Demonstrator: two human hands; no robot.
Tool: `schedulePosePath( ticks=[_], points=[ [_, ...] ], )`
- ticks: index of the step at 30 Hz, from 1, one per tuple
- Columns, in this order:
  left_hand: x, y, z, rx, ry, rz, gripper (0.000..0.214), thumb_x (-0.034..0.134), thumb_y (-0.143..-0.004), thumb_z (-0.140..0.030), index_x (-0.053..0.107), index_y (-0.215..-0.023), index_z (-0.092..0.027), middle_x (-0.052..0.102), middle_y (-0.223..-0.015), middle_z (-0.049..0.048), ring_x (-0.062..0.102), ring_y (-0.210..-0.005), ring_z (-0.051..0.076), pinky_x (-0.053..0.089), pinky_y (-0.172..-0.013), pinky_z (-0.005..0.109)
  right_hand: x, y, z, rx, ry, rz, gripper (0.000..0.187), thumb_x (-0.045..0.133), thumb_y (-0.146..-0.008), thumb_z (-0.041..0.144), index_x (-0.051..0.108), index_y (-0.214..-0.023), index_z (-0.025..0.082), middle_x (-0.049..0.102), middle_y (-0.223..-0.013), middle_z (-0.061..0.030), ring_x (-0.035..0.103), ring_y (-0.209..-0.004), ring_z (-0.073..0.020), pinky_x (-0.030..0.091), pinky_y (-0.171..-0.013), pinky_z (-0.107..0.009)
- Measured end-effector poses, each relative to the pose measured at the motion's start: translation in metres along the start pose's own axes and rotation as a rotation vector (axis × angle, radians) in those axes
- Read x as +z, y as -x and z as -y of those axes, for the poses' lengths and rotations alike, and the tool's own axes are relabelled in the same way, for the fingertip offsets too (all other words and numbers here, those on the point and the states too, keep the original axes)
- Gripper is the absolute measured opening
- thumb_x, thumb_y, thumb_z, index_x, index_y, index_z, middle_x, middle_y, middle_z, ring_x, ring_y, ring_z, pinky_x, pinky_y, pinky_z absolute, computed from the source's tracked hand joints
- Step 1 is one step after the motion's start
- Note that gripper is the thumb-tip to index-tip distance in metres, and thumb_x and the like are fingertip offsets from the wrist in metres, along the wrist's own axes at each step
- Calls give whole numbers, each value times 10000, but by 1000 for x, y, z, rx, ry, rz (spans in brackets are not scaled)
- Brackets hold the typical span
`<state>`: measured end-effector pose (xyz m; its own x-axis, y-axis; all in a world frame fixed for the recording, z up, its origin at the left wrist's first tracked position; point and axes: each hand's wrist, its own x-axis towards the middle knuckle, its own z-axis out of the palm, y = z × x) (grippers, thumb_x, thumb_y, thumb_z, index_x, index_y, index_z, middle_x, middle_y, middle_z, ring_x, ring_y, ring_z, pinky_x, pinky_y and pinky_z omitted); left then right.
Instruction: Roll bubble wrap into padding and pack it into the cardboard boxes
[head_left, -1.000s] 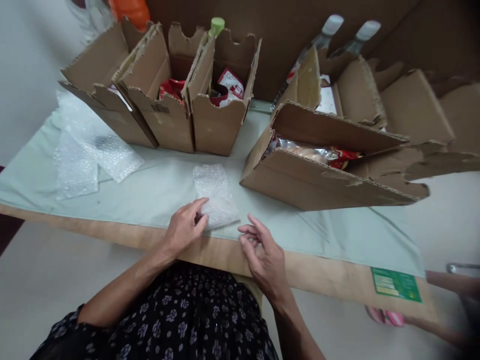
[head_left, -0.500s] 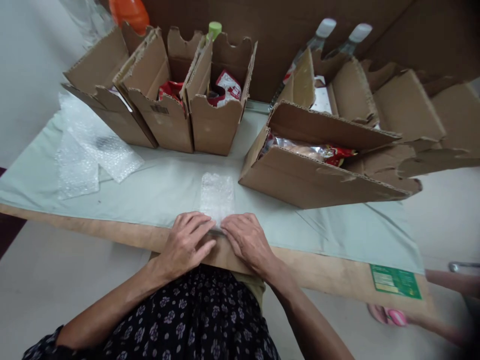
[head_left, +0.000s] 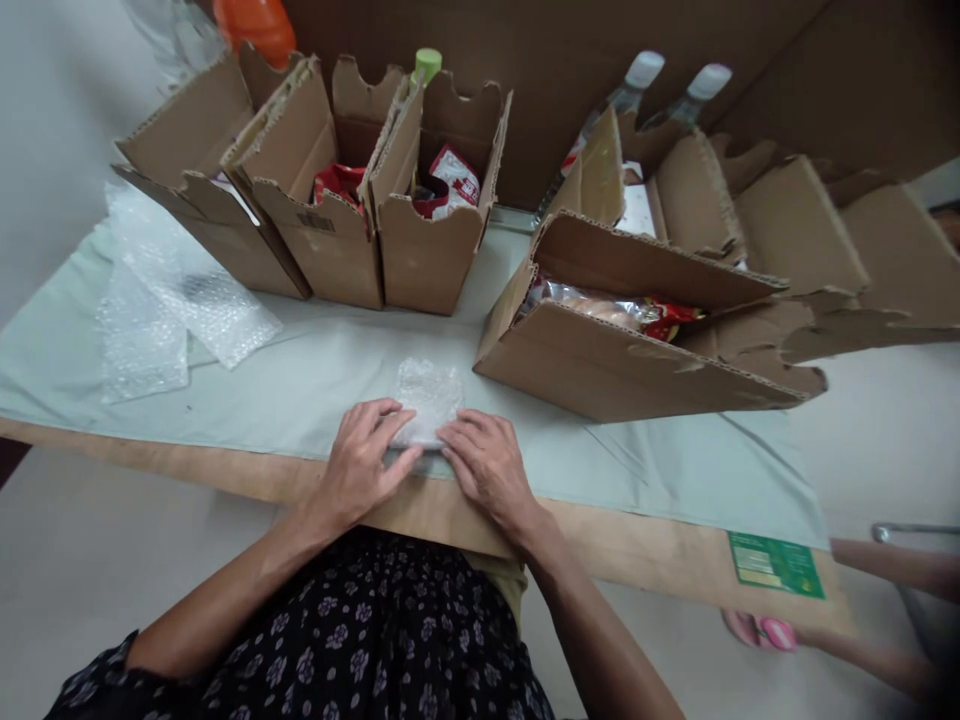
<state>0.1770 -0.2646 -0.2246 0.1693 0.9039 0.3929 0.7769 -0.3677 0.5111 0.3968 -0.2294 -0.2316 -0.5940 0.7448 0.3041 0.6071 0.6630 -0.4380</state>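
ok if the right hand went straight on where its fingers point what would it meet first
Most likely the bubble-wrap piece; the right hand seems to touch its edge.

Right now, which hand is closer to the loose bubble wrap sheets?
Left. The left hand is right of the loose sheets, touching the left of a bubble-wrap piece; the right hand is farther right, touching its other side.
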Motion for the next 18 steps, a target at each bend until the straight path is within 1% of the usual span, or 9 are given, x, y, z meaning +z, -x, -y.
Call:
schedulePosePath(
  ticks=[2,4,7,10,12,13,15,17,18],
  points=[
    [-5,4,-2,76,9,54,252,614,-977,-214,664,-1218,-160,705,-1144,124,632,-1096,274,497,-953,442,-3,-1,1,51,-94,27,214,553,-1035,216,725,-1161,218,799,-1055,-52,676,-1107,-237,480,-968,-413],
    [-4,3,-1,93,21,93,224,559,-995,-153,670,-1189,-167,732,-1017,82,648,-997,241,489,-904,409,-8,0,6,81,-115,19,229,535,-1047,245,719,-1182,223,790,-1078,-59,681,-1068,-228,493,-939,-394],
    [6,-11,7,14,-10,88,225,547,-990,-150,691,-1161,-167,743,-945,73,649,-901,239,491,-845,402,-14,0,12,83,10,-66,250,558,-1031,279,705,-1222,212,747,-1200,-108,640,-1144,-270,482,-956,-424],
    [14,-27,14,-102,-43,81,240,601,-953,-207,705,-1163,-159,738,-1005,107,652,-955,276,498,-886,446,-9,-6,10,35,126,-10,259,630,-984,271,709,-1225,216,721,-1274,-127,604,-1215,-312,459,-990,-468],
    [12,-29,14,-222,46,39,287,626,-931,-266,697,-1183,-149,719,-1002,111,654,-961,277,513,-896,455,-2,-11,3,65,115,20,248,639,-970,230,719,-1204,213,748,-1228,-118,623,-1184,-310,468,-966,-465],
    [9,-27,13,-311,137,14,328,634,-923,-303,684,-1206,-145,710,-1004,109,656,-948,267,527,-881,445,1,-13,-1,110,79,3,240,628,-972,209,724,-1192,210,765,-1187,-110,639,-1150,-300,477,-946,-454],
    [2,-18,8,-540,410,-10,443,655,-901,-379,639,-1272,-138,705,-1037,108,669,-919,245,560,-818,410,4,-16,-4,219,-38,-59,231,601,-980,192,731,-1170,211,787,-1120,-92,664,-1087,-272,491,-922,-432],
    [-3,-9,2,-753,730,35,561,717,-851,-424,597,-1320,-141,706,-1107,113,688,-937,236,579,-801,384,2,-14,-2,283,-180,-84,226,593,-979,201,736,-1152,223,792,-1095,-78,677,-1057,-252,502,-925,-422],
    [-4,-5,-1,-819,874,74,591,752,-822,-426,596,-1317,-144,709,-1131,109,694,-959,234,582,-829,381,-1,-11,1,285,-247,-67,215,597,-974,208,742,-1132,234,791,-1089,-71,679,-1057,-246,505,-935,-422]
  ],
)
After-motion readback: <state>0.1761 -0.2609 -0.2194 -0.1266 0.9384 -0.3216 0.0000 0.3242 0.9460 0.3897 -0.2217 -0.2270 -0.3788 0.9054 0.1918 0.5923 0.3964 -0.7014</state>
